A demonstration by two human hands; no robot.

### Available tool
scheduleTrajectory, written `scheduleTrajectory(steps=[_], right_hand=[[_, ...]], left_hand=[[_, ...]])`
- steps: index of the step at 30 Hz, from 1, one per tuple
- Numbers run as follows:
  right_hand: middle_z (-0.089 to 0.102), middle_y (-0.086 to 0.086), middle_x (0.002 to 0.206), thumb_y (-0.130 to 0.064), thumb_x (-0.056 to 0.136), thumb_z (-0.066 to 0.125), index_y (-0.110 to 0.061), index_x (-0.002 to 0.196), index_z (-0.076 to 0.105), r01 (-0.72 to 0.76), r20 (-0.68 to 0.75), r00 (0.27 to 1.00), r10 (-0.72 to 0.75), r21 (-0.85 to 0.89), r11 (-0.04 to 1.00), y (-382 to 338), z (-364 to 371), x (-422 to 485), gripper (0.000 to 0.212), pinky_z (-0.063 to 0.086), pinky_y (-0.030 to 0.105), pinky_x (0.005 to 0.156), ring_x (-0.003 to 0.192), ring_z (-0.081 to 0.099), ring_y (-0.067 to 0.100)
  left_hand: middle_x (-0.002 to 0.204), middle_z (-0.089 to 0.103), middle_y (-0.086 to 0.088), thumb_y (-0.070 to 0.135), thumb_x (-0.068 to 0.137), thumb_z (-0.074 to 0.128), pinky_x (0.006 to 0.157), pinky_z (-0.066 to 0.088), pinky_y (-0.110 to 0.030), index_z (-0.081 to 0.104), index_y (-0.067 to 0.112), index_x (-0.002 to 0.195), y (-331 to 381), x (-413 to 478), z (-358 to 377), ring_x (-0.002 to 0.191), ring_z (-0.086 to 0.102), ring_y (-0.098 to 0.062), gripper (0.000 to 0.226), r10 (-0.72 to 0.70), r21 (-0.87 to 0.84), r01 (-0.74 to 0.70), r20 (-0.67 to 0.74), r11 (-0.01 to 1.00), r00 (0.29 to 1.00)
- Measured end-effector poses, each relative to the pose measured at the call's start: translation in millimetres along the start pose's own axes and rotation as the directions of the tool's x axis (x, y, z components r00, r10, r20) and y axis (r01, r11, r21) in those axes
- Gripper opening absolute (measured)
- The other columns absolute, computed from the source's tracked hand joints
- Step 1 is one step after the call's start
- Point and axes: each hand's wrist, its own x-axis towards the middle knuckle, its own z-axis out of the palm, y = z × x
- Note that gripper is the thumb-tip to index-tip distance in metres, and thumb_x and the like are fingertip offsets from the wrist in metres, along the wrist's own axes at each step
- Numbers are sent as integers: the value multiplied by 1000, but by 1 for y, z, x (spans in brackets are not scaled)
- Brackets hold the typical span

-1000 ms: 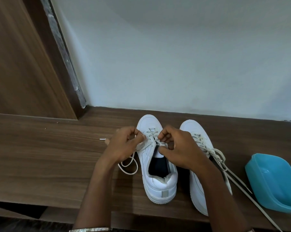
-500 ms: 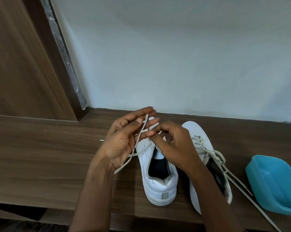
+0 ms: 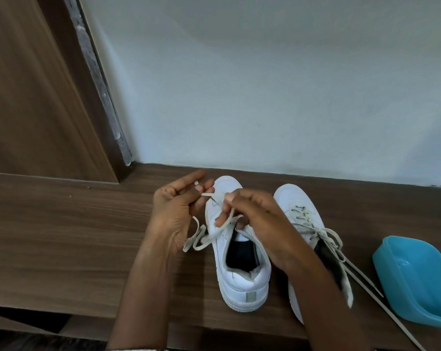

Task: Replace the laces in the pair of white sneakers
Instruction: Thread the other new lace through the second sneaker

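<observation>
We are working over one white sneaker (image 3: pixel 242 279), which is standing on the wooden shelf (image 3: pixel 62 236) with its toe toward the wall, just beside the second sneaker (image 3: pixel 298 206), whose threaded lace is trailing loose. Our left hand (image 3: pixel 173 211) is pinching the end of the off-white lace (image 3: pixel 196 240) between its fingers, and our right hand (image 3: pixel 260 219) is pinching the same lace above the tongue. A blue plastic tub (image 3: pixel 417 279) is sitting at the right.
</observation>
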Motion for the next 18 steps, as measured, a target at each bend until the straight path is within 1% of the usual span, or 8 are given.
scheduleTrajectory(steps=[2, 5, 7, 9, 13, 16, 17, 18], right_hand=[[70, 11, 72, -21, 101, 53, -12, 73, 65, -21, -108, 993, 39, 161, 987, -3, -10, 0, 31, 43, 29, 66, 76, 65, 22], [60, 3, 61, -30, 99, 56, -17, 68, 63, -51, -220, 967, 126, 316, 947, -1, -25, 2, 34, 40, 29, 64, 65, 62, 17], [52, -1, 56, -34, 98, 57, -16, 69, 63, -58, -269, 948, 167, 370, 927, 2, -34, 2, 34, 40, 28, 63, 58, 55, 14], [45, -3, 55, -34, 98, 57, -14, 73, 64, -35, -312, 934, 176, 409, 912, 3, -42, 2, 33, 42, 23, 59, 56, 46, 11], [39, -5, 55, -33, 98, 56, -10, 82, 66, 58, -395, 906, 153, 473, 879, 0, -56, -1, 30, 37, 23, 58, 52, 42, 10], [45, -4, 58, -29, 100, 55, -8, 94, 71, 92, -443, 891, 97, 385, 918, 4, -61, -2, 26, 37, 24, 60, 54, 43, 8], [50, -4, 60, -26, 101, 55, -8, 98, 72, 89, -442, 895, 59, 307, 948, 6, -61, -2, 25, 38, 24, 60, 56, 46, 8], [57, -3, 63, -22, 102, 55, -9, 102, 73, 82, -423, 906, 15, 212, 974, 7, -59, -2, 23, 39, 23, 60, 57, 50, 8]], left_hand=[[87, 77, -14, -16, 90, 54, 62, 59, -20, 67, -6, 110, 0, 3, -7, 86, 76, -20, 26, 15, 30, -13, -76, 999, 997], [91, 75, -14, -17, 92, 52, 63, 60, -20, 68, -6, 107, -4, 9, -18, 81, 76, -17, 24, 44, 126, -24, -153, 992, 987], [99, 73, -16, -16, 92, 52, 70, 62, -23, 69, -4, 103, -8, 14, -25, 82, 75, -17, 24, 51, 207, -9, -199, 978, 979], [102, 72, -20, -17, 92, 52, 73, 62, -26, 69, -3, 99, -12, 17, -31, 86, 74, -21, 23, 35, 256, 28, -237, 966, 971], [96, 68, -23, -18, 91, 53, 63, 61, -22, 68, -8, 101, -14, 18, -39, 84, 70, -26, 21, 9, 305, 85, -292, 949, 956], [95, 69, -21, -14, 90, 58, 60, 61, -22, 68, -3, 97, -16, 20, -43, 84, 70, -25, 17, -47, 328, 155, -314, 932, 948], [97, 70, -19, -8, 90, 63, 63, 62, -26, 70, 3, 95, -20, 23, -47, 85, 70, -25, 14, -35, 404, 169, -318, 899, 947], [99, 71, -15, 5, 89, 69, 68, 62, -32, 72, 13, 94, -23, 24, -50, 87, 71, -23, 10, 43, 553, 147, -317, 820, 948]])
